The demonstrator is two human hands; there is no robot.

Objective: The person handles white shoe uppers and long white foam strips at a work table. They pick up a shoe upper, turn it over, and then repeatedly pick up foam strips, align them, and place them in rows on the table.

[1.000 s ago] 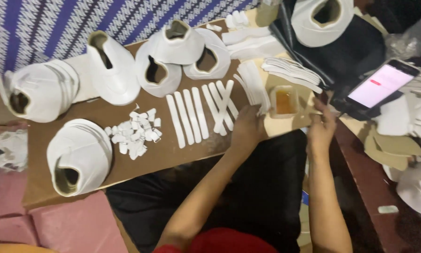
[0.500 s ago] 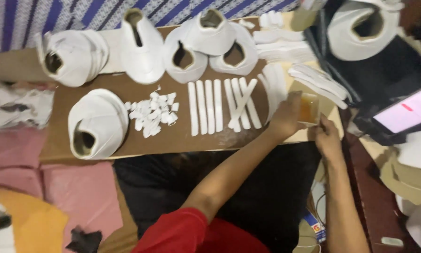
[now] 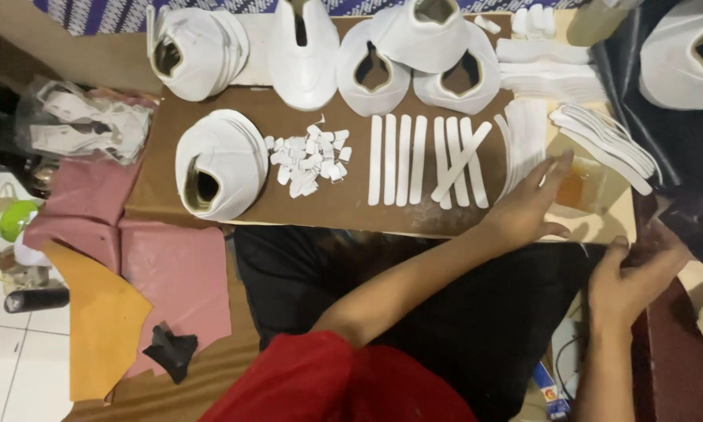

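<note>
Left hand open, fingers spread | fingertips on amber tub, just right of white strips | right hand loosely curled at board edge, grip unclear

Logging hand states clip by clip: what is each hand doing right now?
Left hand: open, fingers spread flat on the board, holding nothing.
Right hand: fingers curled; contents cannot be told.

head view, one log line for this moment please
left hand: open, fingers spread on board by amber glue tub | right hand: at board edge, grip unclear | white strips: in a row
</note>
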